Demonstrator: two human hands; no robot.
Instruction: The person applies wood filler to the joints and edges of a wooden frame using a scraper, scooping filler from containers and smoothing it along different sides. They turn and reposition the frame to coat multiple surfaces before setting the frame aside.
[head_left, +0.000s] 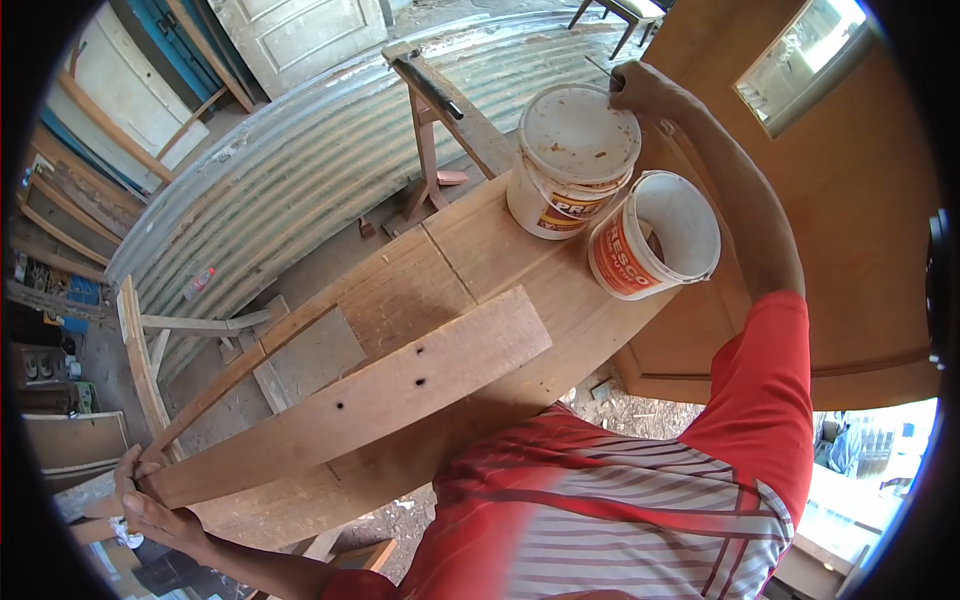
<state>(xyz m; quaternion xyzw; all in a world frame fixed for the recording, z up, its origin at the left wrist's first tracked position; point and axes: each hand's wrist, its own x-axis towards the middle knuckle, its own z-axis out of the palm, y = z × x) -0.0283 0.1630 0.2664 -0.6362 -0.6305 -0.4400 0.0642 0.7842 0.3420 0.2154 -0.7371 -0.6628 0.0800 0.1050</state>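
A long wooden plank (400, 390) with several dark holes lies at an angle over a wooden door panel (570, 350). My left hand (150, 500) is wrapped round the plank's far left end. At the upper right, my right hand (632, 88) is closed beside the lid of a white bucket (575, 135), with a thin stick-like object (597, 66) poking out of it. An open white bucket (655, 235) with an orange label stands next to the lidded one, near my right forearm.
Corrugated metal sheeting (300, 150) curves behind the work surface. A wooden trestle (425, 150) stands at the top centre. A large wooden door (850, 200) leans at the right. Timber pieces (75, 210) and a plastic bottle (199, 283) are at the left.
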